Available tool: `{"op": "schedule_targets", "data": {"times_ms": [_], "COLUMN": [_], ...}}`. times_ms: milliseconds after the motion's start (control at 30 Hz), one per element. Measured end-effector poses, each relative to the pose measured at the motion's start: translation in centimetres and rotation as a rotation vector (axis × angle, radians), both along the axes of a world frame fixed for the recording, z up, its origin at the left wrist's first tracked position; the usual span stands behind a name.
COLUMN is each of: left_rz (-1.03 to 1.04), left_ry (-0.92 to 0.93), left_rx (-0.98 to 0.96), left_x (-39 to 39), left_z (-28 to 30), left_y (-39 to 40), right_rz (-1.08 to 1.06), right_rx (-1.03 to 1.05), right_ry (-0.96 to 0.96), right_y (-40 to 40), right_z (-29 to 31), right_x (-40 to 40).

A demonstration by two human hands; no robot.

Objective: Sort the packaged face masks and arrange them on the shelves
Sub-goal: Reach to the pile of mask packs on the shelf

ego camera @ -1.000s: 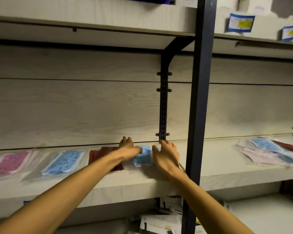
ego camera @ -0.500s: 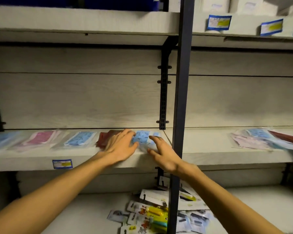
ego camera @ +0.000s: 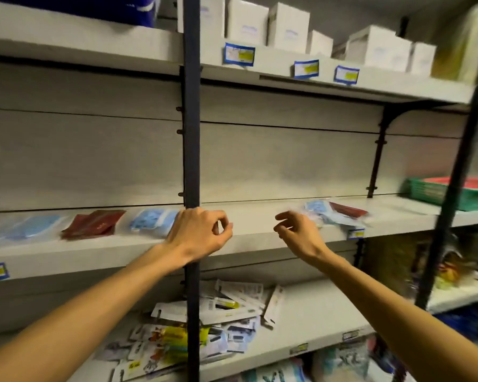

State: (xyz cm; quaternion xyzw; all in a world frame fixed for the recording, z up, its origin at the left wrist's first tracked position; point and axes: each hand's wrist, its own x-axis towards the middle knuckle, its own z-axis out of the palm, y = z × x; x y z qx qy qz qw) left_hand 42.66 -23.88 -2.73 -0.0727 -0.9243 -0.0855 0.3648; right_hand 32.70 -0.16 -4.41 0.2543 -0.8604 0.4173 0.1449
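A: Head cam: both hands left the blue packaged face mask (ego camera: 152, 223) on the pale wooden shelf (ego camera: 254, 227).

B: Yep, left hand (ego camera: 198, 234) and right hand (ego camera: 297, 234) loosely curled, empty, heading for the unsorted mask pile (ego camera: 334, 215).

A dark red mask packet (ego camera: 93, 224) lies between two pale blue ones (ego camera: 152, 223). White boxes (ego camera: 287, 27) stand above blue-and-yellow labels (ego camera: 239, 54).

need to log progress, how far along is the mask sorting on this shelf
Done: left of the black upright post, a blue packaged mask, a dark red one and another blue one lie side by side. In hand: nothing; the left hand and right hand are loosely curled, the right nearest the pile. Left: the mixed pile of packaged masks is unsorted.
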Motion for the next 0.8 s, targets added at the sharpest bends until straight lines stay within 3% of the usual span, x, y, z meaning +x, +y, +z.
{"op": "schedule_targets", "data": {"times_ms": [133, 300, 667, 800], "left_rz": [-0.018, 0.001, 0.192, 0.294], "left_ry": [-0.072, -0.122, -0.212, -0.383], "left_rx": [-0.151, -0.147, -0.007, 0.055], "left_x": [-4.6, -12.0, -33.5, -39.1], "left_z": [0.4, -0.6, 0.0, -1.1], "left_y": [5.3, 10.7, 22.3, 24.1], "right_rz": [-0.156, -0.289, -0.265, -0.207], "right_rx": [0.079, 0.160, 0.260, 0.324], "right_ry": [0.063, 0.104, -0.032, -0.108], "right_y": [5.3, 12.3, 25.1, 25.6], "right_z": [-0.2, -1.3, 0.4, 0.2], "right_x": [-3.1, -8.8, -29.4, -35.3]}}
